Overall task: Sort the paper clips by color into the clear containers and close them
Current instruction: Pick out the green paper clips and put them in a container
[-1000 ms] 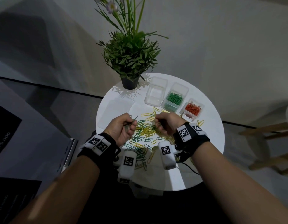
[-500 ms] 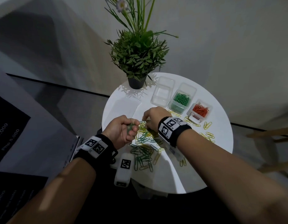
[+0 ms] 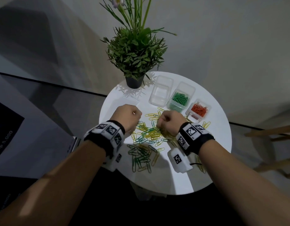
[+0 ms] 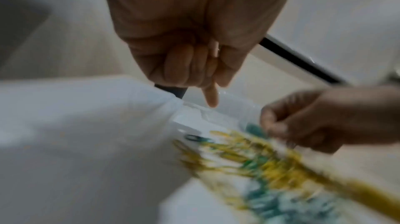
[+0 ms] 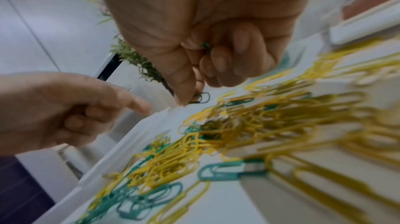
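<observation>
A mixed pile of yellow and green paper clips (image 3: 147, 134) lies on the round white table (image 3: 211, 144). My right hand (image 3: 169, 120) hovers at the pile's far right edge. Its thumb and forefinger pinch a dark green paper clip (image 5: 202, 97), and more green shows in the palm. My left hand (image 3: 128, 115) is a fist left of the pile with the index finger (image 4: 211, 97) pointing down; the green clips seen in it earlier are hidden inside. Behind stand an empty clear container (image 3: 160, 92), one with green clips (image 3: 180, 100) and one with orange clips (image 3: 198, 110), all without lids on.
A potted plant (image 3: 134, 54) stands at the table's far left edge. A clear lid (image 3: 126, 101) lies flat just beyond my left hand. Loose yellow clips (image 3: 206, 124) lie right of my right wrist. A wooden stool (image 3: 271, 136) stands to the right of the table.
My right hand drew back from beside the left hand to the pile's far right edge and pinched a green clip. The left hand turned knuckles up and shifted forward.
</observation>
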Action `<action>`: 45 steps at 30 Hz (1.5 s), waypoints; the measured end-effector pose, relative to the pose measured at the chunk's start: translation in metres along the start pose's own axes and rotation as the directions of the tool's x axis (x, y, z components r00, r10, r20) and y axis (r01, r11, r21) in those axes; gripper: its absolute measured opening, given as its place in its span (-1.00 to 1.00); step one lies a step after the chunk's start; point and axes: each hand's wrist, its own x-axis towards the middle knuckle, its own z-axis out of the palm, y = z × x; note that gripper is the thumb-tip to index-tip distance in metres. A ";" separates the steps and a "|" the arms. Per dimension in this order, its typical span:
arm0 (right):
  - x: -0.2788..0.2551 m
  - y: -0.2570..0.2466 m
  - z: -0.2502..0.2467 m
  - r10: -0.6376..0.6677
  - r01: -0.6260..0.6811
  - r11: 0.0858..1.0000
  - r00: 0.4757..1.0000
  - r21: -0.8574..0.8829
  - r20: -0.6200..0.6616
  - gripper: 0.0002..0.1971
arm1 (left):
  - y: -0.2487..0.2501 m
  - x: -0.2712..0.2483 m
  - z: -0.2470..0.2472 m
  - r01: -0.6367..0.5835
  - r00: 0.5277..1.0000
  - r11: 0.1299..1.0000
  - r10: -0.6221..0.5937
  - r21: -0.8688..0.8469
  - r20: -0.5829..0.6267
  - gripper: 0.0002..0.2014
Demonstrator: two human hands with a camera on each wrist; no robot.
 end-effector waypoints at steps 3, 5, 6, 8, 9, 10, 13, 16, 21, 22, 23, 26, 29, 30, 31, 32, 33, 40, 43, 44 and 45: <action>-0.002 0.014 -0.003 0.107 -0.101 0.983 0.994 0.153 -0.027 -0.74 | 0.002 0.012 0.004 -0.135 0.991 0.826 0.107 0.547 0.083 -0.84; -0.002 0.021 -0.004 0.154 -0.140 0.964 0.987 0.226 -0.047 -0.69 | 0.003 0.016 0.008 -0.162 0.987 0.735 0.115 0.658 0.114 -0.86; -0.002 0.023 -0.005 0.170 -0.155 0.957 0.984 0.247 -0.044 -0.68 | 0.004 0.017 0.009 -0.174 0.985 0.711 0.128 0.681 0.119 -0.86; -0.003 0.024 -0.004 0.192 -0.177 0.909 0.981 0.378 -0.001 -0.70 | 0.005 0.019 0.010 -0.199 0.980 0.682 0.144 0.704 0.138 -0.87; -0.003 0.024 -0.004 0.203 -0.191 0.866 0.979 0.462 0.026 -0.71 | 0.006 0.019 0.011 -0.207 0.978 0.671 0.142 0.712 0.151 -0.88; -0.002 0.023 -0.003 0.217 -0.211 0.824 0.975 0.527 0.050 -0.72 | 0.005 0.019 0.012 -0.210 0.978 0.668 0.134 0.713 0.162 -0.89; -0.001 0.015 -0.004 0.246 -0.265 0.691 0.961 0.672 0.125 -0.71 | 0.006 0.020 0.013 -0.212 0.975 0.685 0.102 0.697 0.196 -0.90; -0.003 0.009 -0.012 0.207 -0.295 0.619 0.955 0.728 0.211 -0.71 | 0.005 0.020 0.016 -0.262 0.963 0.642 0.119 0.720 0.243 -0.86; -0.006 0.014 -0.014 0.199 -0.231 0.905 0.972 0.357 0.124 -0.59 | 0.002 0.015 0.017 -0.273 0.960 0.667 0.141 0.694 0.242 -0.82; -0.007 0.013 -0.013 0.190 -0.218 0.915 0.975 0.339 0.115 -0.57 | 0.001 0.014 0.016 -0.246 0.966 0.739 0.132 0.628 0.223 -0.81; -0.007 0.010 -0.013 0.188 -0.217 0.912 0.975 0.348 0.115 -0.57 | 0.000 0.012 0.015 -0.211 0.972 0.822 0.121 0.529 0.199 -0.80; -0.005 -0.001 -0.008 0.120 -0.136 0.963 0.989 0.234 0.081 -0.61 | -0.003 0.007 0.015 -0.075 0.991 0.996 0.069 0.051 0.115 -0.73; -0.001 -0.013 -0.002 -0.067 0.080 0.988 0.993 -0.131 0.102 -0.82 | -0.007 -0.006 0.016 0.132 0.979 0.878 -0.044 -0.460 0.197 -0.65; -0.001 -0.017 0.000 -0.110 0.143 0.960 0.983 -0.239 0.149 -0.89 | -0.010 -0.009 0.017 0.172 0.969 0.835 -0.046 -0.523 0.245 -0.64; -0.002 -0.021 0.001 -0.147 0.208 0.920 0.969 -0.331 0.200 -0.87 | -0.014 -0.012 0.016 0.193 0.960 0.816 -0.043 -0.544 0.277 -0.63; -0.002 -0.024 0.004 -0.175 0.268 0.871 0.952 -0.413 0.250 -0.81 | -0.016 -0.014 0.015 0.210 0.955 0.804 -0.045 -0.556 0.294 -0.65; -0.001 -0.027 0.006 -0.195 0.315 0.821 0.938 -0.476 0.286 -0.75 | -0.018 -0.016 0.014 0.228 0.951 0.785 -0.054 -0.576 0.303 -0.68; 0.002 -0.030 0.008 -0.210 0.323 0.793 0.941 -0.516 0.266 -0.89 | -0.022 -0.019 0.012 0.310 0.941 0.716 -0.136 -0.626 0.311 -0.86; 0.002 -0.018 0.002 -0.188 0.249 0.896 0.963 -0.368 0.194 -0.97 | -0.019 -0.017 0.012 0.342 0.928 0.698 -0.147 -0.629 0.342 -0.88; 0.002 -0.013 0.001 -0.178 0.219 0.927 0.972 -0.305 0.155 -0.97 | -0.019 -0.015 0.013 0.356 0.921 0.702 -0.153 -0.617 0.357 -0.84; 0.002 -0.007 0.000 -0.166 0.190 0.954 0.979 -0.233 0.119 -0.94 | -0.018 -0.014 0.015 0.367 0.914 0.713 -0.157 -0.598 0.374 -0.78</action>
